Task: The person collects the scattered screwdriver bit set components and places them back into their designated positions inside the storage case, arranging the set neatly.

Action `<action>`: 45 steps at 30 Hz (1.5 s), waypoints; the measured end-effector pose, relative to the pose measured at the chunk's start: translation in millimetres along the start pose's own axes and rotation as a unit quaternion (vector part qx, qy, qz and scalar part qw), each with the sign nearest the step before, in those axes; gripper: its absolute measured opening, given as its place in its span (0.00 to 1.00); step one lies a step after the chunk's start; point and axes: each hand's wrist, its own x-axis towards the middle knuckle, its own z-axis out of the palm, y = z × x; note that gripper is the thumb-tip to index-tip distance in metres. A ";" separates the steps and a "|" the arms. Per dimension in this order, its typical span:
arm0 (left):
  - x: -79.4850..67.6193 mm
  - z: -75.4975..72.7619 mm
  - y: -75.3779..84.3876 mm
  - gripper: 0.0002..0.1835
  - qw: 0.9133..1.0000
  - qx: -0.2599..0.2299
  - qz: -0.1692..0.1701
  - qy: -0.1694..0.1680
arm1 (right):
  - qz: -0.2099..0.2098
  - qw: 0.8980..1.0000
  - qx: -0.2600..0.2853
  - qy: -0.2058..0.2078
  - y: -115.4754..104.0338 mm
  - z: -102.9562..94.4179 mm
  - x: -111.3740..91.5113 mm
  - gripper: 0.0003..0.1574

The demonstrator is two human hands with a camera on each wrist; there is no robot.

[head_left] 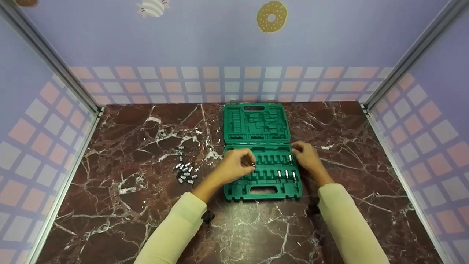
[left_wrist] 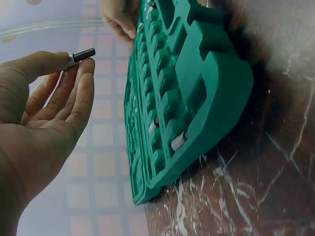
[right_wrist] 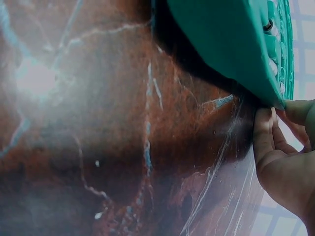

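My left hand (head_left: 236, 167) is over the left half of an open green plastic case (head_left: 285, 190). Between its thumb and fingertips it pinches a hex bit socket (left_wrist: 84, 54), a silver collar with a dark hex tip. Along the right edge of the case, my right hand (head_left: 307, 157) grips the rim, thumb on top and bent fingers against the outer side. Several silver bit sockets (head_left: 287, 175) sit in slots of the lower tray on the right. Toward the near end in the left wrist view, another socket (left_wrist: 179, 141) lies in its slot.
A loose pile of bit sockets (head_left: 187, 171) lies on the dark red marbled table (head_left: 146, 216), left of the case. The case's lid (head_left: 256, 123) lies folded back toward the rear wall (head_left: 205, 40). Side walls with pink and white squares enclose the table.
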 end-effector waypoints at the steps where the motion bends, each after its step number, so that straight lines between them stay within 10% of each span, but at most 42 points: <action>1: 1.4 2.0 0.0 0.07 1.000 0.002 0.000 -0.001 | 0.001 1.000 0.001 0.000 0.0 0.2 0.3 0.17; 45: 51.0 69.6 -0.9 0.03 0.981 0.173 -0.038 -0.072 | 0.000 1.000 0.004 0.002 -2.4 -1.9 -1.9 0.17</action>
